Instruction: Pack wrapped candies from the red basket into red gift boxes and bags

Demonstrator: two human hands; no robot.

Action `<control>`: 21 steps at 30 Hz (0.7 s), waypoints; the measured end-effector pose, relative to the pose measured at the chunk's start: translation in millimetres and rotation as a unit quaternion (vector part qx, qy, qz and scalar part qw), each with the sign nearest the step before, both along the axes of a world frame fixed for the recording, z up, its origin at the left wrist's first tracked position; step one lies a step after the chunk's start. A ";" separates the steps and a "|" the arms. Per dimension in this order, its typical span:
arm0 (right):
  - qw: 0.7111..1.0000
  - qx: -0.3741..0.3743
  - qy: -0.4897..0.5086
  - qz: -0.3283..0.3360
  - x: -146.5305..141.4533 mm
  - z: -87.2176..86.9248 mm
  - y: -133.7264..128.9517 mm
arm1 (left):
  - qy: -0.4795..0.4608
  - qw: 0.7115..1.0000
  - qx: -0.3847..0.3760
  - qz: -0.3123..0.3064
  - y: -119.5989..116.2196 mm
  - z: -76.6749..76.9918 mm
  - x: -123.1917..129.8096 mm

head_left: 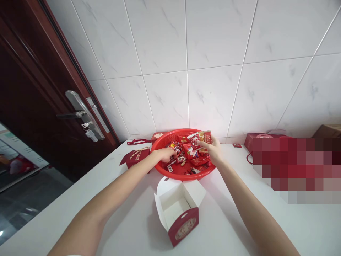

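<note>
A round red plastic basket [186, 177] full of small wrapped snacks stands near the wall. My left hand [166, 155] reaches into its left side, fingers curled down among red packets. A bright red and yellow packet [176, 146] lies right at those fingertips; what they pinch, if anything, is hidden. Over the basket's right side, my right hand [214, 149] is closed on snack packets [204, 137], one red and white, another showing biscuits. In front of the basket, an open gift box [183, 227], white inside and dark red outside, stands with its flaps spread and nothing visible inside.
A dark red box [137, 157] with gold writing sits left of the basket, near a red ribbon [138, 142]. More red boxes [250, 142] and a pixelated area are at right. A small red packet [237, 145] lies by the tiled wall. At left is a brown door [34, 71].
</note>
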State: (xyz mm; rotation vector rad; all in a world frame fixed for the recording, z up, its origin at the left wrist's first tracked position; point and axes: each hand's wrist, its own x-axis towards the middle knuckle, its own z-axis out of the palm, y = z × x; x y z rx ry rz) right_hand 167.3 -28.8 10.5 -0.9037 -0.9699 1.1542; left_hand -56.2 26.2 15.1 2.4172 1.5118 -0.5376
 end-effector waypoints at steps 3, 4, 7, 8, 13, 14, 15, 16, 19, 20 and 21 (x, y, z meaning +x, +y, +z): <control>1.000 0.004 0.002 0.002 -1.3 0.4 -1.0 | 0.008 1.000 0.000 0.006 1.5 -2.5 -0.2; 1.000 0.005 0.004 0.001 -1.7 0.5 -1.3 | 0.009 1.000 0.000 0.007 1.4 -2.9 -0.3; 1.000 0.008 0.009 0.001 -2.3 1.1 -1.9 | 0.002 1.000 0.007 0.003 -0.2 -3.2 -0.8; 1.000 0.007 0.009 0.002 -2.3 1.3 -1.9 | -0.002 1.000 0.011 0.002 -0.8 -3.1 -0.8; 1.000 0.003 0.007 0.007 -2.1 1.4 -1.2 | -0.021 1.000 0.016 0.005 -0.9 -4.2 -0.3; 1.000 0.005 0.008 0.008 -2.0 1.0 -0.9 | -0.024 1.000 0.015 0.007 -0.3 -4.8 -0.5; 1.000 0.007 0.010 0.010 -1.9 0.5 -0.7 | -0.028 0.999 0.014 0.011 0.4 -5.1 -0.7; 1.000 0.010 0.011 0.012 -1.7 -0.1 -0.4 | -0.034 0.999 0.014 0.014 1.0 -5.0 -1.2; 0.999 0.024 0.019 0.019 -1.0 -2.1 0.4 | -0.076 0.997 0.022 0.016 -0.1 -0.4 -3.3; 0.999 0.028 0.022 0.023 -0.7 -2.5 0.5 | -0.101 0.994 0.030 0.013 -1.9 2.5 -3.9; 0.999 0.032 0.026 0.026 -0.5 -2.4 0.6 | -0.131 0.990 0.041 0.009 -4.9 5.8 -4.4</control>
